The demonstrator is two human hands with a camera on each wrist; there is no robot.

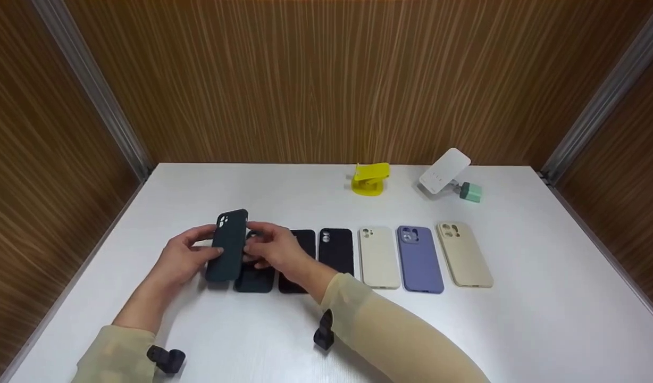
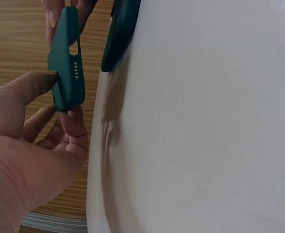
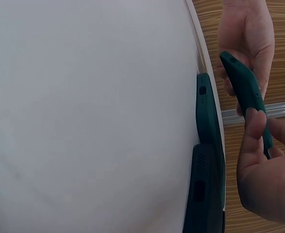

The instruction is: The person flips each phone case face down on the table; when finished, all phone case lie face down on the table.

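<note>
A dark green phone case [image 1: 228,252] is held raised and tilted over the left part of the table, its camera cutouts at the upper left. My left hand [image 1: 185,260] grips its left edge, thumb on the back and fingers behind. With thumb and fingertips my right hand [image 1: 281,252] pinches the opposite edge. The left wrist view shows the case's bottom rim [image 2: 74,73] with its port slot and small speaker holes. Under my right hand lies another dark green case [image 1: 256,280], partly covered, and beside it a black case [image 1: 291,285] that my forearm overlaps.
The row continues rightward with a second black case [image 1: 337,250], a cream case [image 1: 379,260], a purple case [image 1: 421,263] and a beige case [image 1: 467,258]. Behind them stand a yellow phone stand [image 1: 370,180], a tilted white block [image 1: 444,171] and a small green block [image 1: 470,192].
</note>
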